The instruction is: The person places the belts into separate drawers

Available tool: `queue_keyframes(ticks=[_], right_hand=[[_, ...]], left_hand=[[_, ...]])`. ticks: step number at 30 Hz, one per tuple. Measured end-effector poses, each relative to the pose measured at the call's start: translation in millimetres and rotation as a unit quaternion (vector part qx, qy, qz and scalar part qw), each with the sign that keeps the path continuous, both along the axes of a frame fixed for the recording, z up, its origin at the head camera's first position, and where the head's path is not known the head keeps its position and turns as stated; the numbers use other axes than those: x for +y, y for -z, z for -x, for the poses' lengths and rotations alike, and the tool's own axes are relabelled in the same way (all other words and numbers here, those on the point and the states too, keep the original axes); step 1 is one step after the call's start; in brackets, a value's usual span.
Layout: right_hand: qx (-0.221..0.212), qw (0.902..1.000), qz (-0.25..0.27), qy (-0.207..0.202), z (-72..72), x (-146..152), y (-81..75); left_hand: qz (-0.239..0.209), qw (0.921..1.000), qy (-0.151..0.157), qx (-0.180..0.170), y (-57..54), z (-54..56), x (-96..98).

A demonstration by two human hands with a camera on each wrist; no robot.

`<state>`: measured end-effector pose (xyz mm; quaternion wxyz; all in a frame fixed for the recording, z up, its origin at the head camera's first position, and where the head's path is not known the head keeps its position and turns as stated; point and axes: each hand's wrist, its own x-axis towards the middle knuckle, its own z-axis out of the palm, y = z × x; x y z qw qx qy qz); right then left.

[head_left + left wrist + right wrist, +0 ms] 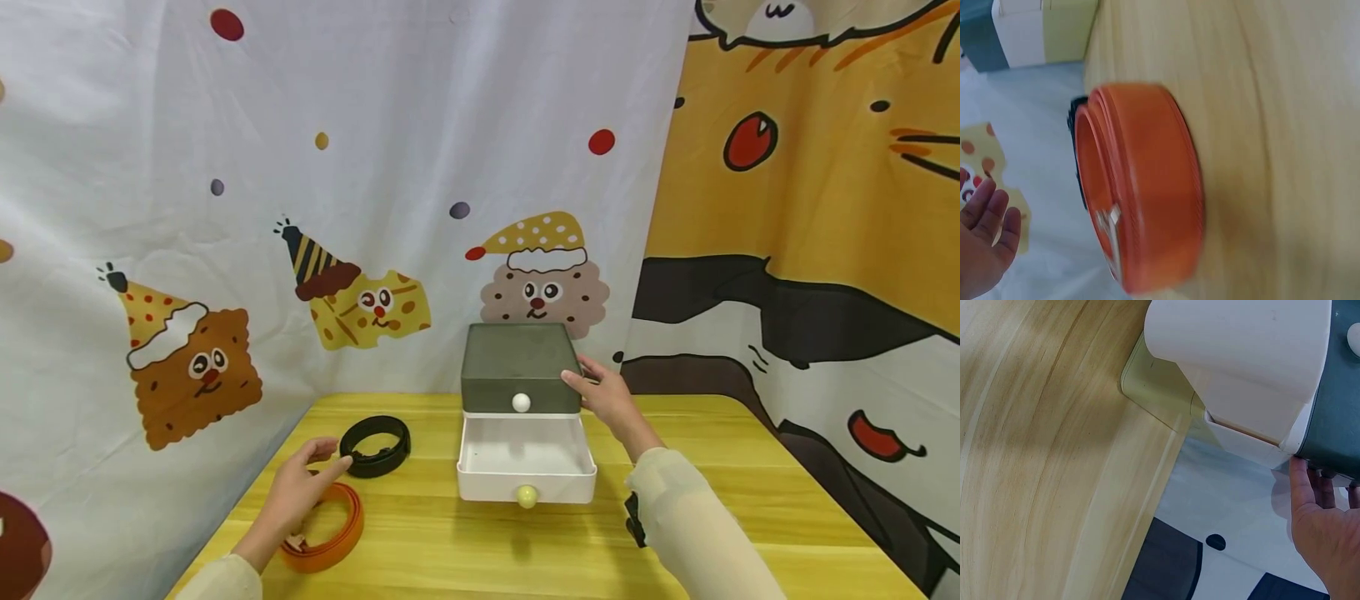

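A small drawer unit [521,354] with a dark green top tier stands at the back of the table. Its white drawer [525,485] is pulled out and looks bare inside. My right hand [609,404] touches the green tier's right side, fingers extended; in the right wrist view its fingertips [1298,464] meet the green edge. Over a coiled orange belt [347,542] hovers my left hand [294,492], its fingers loosely bent and holding nothing. A coiled black belt [402,442] lies just beyond its fingertips. The left wrist view shows the orange belt's metal buckle [1113,240].
The yellow wood-grain table [420,554] carries everything. A pale yellow bottom tier [1154,387] sits under the white drawer. Right behind the table hangs a printed cloth [420,108] with cartoon figures.
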<state>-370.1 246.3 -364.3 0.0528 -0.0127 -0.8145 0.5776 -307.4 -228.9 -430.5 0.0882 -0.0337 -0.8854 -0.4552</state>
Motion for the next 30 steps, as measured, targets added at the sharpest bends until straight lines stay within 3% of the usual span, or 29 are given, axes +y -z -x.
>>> queue_keyframes(ticks=[9, 20, 30], right_hand=[[0.001, 1.0, -0.001, 0.0, 0.4, 0.1, 1.6], [0.002, 1.0, 0.007, 0.004, 0.8, -0.1, 2.3], [0.001, 0.9998, 0.018, 0.007, 1.3, -0.4, 1.8]], left_hand=[[0.037, 0.9985, 0.012, -0.04, 10.5, -6.4, -37.0], [0.062, 0.9922, 0.021, -0.106, 30.5, -6.0, -71.0], [0.049, 0.9848, 0.074, -0.149, 37.7, -11.6, -84.3]])
